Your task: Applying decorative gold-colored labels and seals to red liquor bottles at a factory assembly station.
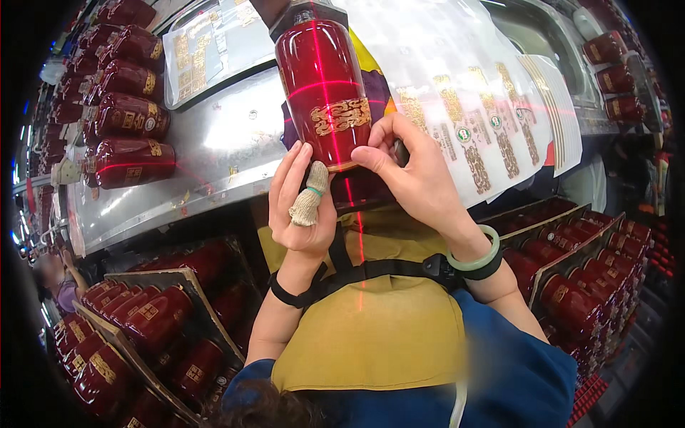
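A glossy dark-red bottle lies with its neck pointing away from me, against a dark block. A gold patterned decal sits on its lower part, and red light lines cross the glass. My left hand holds the bottle's lower left edge, fingers along the side; a knitted sleeve with a green band covers its thumb. The thumb of my right hand presses the lower right edge of the bottle, its other fingers curled. Something dark grey shows among those fingers, too small to name. Purple cloth shows beside the bottle.
White sheets with gold decals cover the right of the metal table. More decals lie in a tray at left. Red bottles line the left edge. Wooden-sided crates of bottles stand below on both sides. A steel basin lies far right.
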A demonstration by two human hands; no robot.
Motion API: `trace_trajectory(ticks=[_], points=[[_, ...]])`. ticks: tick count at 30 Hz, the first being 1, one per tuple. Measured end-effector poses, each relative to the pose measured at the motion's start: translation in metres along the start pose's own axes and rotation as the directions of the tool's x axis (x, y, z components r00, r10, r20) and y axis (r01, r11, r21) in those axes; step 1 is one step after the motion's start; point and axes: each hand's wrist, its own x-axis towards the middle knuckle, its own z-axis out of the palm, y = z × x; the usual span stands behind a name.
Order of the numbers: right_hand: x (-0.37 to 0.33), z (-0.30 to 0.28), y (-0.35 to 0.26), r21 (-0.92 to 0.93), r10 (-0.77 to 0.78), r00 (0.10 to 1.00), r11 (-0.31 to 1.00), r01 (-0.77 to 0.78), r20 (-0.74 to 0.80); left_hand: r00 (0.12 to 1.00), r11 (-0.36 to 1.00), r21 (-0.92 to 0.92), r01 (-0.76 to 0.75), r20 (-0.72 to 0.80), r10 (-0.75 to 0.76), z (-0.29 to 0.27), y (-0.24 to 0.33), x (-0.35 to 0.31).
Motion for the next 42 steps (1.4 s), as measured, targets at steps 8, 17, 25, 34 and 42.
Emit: trace_trajectory(ticks=[8,17,25,34,42], points=[[0.000,-0.003,0.001,0.008,0.092,0.994,0.996,-0.093,0.055,1.000,1.000,0.012,-0.022,0.004,0.022,0.000,-0.001,-0.002],[-0.004,-0.015,0.002,0.104,0.076,0.987,0.990,-0.091,0.142,0.992,0.983,0.138,-0.122,0.034,0.118,0.005,0.002,-0.005],[-0.017,-0.032,0.012,0.255,0.063,0.998,0.965,-0.063,0.009,0.982,0.997,0.057,0.049,0.177,-0.058,0.004,0.011,-0.012],[-0.009,-0.021,0.008,0.053,-0.047,0.969,0.997,0.061,-0.242,0.981,0.976,0.169,-0.136,0.157,0.110,-0.002,0.016,0.007],[-0.014,0.008,0.003,0.001,-0.150,0.981,0.988,0.151,-0.120,0.955,0.961,0.183,-0.209,0.251,0.159,0.006,-0.004,0.021]])
